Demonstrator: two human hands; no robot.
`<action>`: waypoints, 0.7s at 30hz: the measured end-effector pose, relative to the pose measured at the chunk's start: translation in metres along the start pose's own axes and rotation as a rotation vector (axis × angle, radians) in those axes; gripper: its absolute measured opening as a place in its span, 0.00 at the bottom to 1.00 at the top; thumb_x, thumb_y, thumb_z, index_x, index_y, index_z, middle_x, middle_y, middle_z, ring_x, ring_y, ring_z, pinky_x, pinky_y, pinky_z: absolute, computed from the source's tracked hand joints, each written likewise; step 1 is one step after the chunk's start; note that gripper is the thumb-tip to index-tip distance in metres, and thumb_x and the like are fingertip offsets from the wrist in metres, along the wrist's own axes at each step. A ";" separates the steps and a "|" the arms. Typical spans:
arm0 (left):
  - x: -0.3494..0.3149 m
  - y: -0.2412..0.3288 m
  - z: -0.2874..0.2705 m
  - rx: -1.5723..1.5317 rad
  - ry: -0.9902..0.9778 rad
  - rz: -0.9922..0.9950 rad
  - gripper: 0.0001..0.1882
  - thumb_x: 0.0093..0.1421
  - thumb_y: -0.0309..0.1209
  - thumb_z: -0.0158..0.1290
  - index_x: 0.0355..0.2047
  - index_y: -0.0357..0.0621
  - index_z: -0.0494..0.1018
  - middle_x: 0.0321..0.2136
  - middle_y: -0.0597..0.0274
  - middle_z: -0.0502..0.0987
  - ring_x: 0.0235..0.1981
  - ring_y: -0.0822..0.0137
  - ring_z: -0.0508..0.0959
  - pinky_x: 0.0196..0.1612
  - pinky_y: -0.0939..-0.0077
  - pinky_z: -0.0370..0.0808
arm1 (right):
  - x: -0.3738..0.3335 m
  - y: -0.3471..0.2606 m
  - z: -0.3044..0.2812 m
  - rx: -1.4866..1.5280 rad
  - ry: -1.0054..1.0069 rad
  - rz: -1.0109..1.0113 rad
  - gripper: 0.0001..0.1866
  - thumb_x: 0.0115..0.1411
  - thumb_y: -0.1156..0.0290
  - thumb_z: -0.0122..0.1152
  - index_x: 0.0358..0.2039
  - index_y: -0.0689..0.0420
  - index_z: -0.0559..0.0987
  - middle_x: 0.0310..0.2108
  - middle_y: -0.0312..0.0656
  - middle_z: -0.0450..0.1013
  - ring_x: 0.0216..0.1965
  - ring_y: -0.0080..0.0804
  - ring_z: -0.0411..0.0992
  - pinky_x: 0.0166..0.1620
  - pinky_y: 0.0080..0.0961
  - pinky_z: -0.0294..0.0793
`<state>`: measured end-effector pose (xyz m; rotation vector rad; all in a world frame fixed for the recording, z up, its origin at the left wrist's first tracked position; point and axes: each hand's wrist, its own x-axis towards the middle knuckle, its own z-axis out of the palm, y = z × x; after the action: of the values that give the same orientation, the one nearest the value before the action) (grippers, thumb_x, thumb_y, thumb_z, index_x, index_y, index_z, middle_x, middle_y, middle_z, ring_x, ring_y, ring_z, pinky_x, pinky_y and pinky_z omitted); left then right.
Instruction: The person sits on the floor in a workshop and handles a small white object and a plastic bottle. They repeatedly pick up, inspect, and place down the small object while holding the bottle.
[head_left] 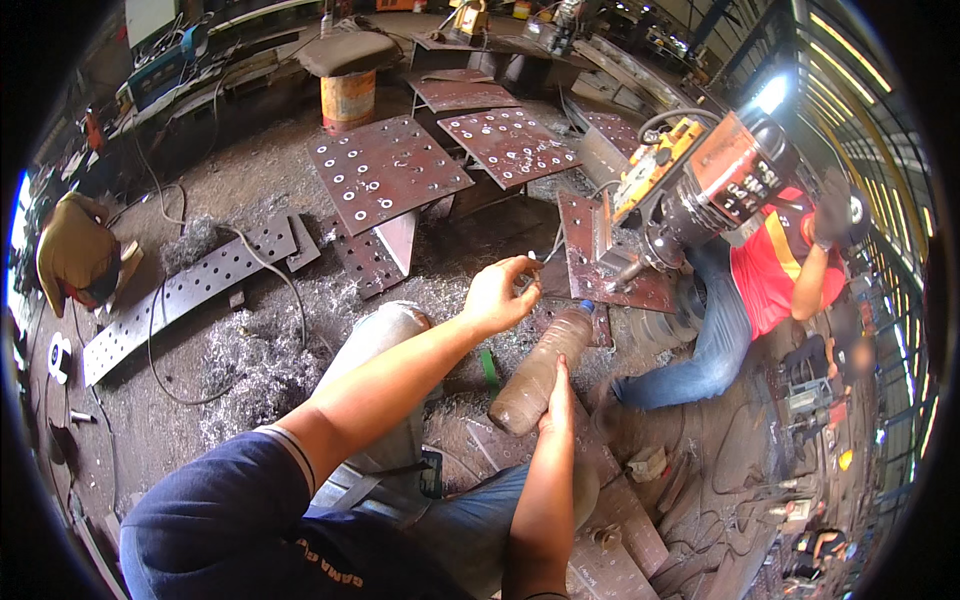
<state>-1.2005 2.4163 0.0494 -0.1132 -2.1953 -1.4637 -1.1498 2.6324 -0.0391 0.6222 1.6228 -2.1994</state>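
My right hand (560, 397) is wrapped around a cloudy plastic bottle (535, 375), tilted with its blue cap (587, 306) pointing up and away. Ahead and to the left of the bottle, my left hand (505, 296) has its fingers curled in toward the thumb. A thin pale line (550, 245) runs by its fingertips; I cannot make out what they hold. Just past the bottle's cap stands a yellow and black magnetic drill (660, 170), resting on a reddish-brown steel plate (640, 293).
Drilled steel plates (390, 170) are propped ahead. A long perforated bar (190, 295) lies at left among cables and metal shavings (260, 370). Close on the right sits a co-worker (785, 260) in a red shirt. A padded stool (348, 85) stands at the back.
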 end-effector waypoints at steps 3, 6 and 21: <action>-0.001 0.004 -0.004 0.001 0.006 -0.024 0.18 0.58 0.35 0.57 0.47 0.43 0.80 0.40 0.52 0.83 0.38 0.54 0.84 0.45 0.61 0.80 | 0.000 -0.001 0.000 0.032 -0.017 0.023 0.44 0.64 0.36 0.59 0.66 0.61 0.68 0.59 0.50 0.72 0.58 0.45 0.73 0.61 0.45 0.73; -0.001 0.003 -0.007 -0.024 0.023 -0.007 0.18 0.56 0.34 0.57 0.46 0.42 0.80 0.41 0.51 0.83 0.41 0.53 0.84 0.46 0.61 0.80 | -0.002 -0.004 0.002 0.046 0.014 0.037 0.42 0.64 0.38 0.59 0.64 0.62 0.69 0.57 0.51 0.74 0.55 0.46 0.75 0.59 0.46 0.75; 0.002 0.001 -0.007 -0.043 0.026 -0.012 0.18 0.57 0.34 0.57 0.47 0.43 0.80 0.41 0.53 0.83 0.37 0.55 0.84 0.43 0.64 0.82 | 0.000 -0.032 0.000 0.054 -0.004 0.034 0.44 0.65 0.34 0.55 0.65 0.61 0.68 0.55 0.52 0.73 0.51 0.47 0.77 0.54 0.48 0.80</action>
<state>-1.1994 2.4097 0.0534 -0.0959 -2.1486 -1.5104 -1.1658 2.6413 -0.0130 0.6549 1.5439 -2.2250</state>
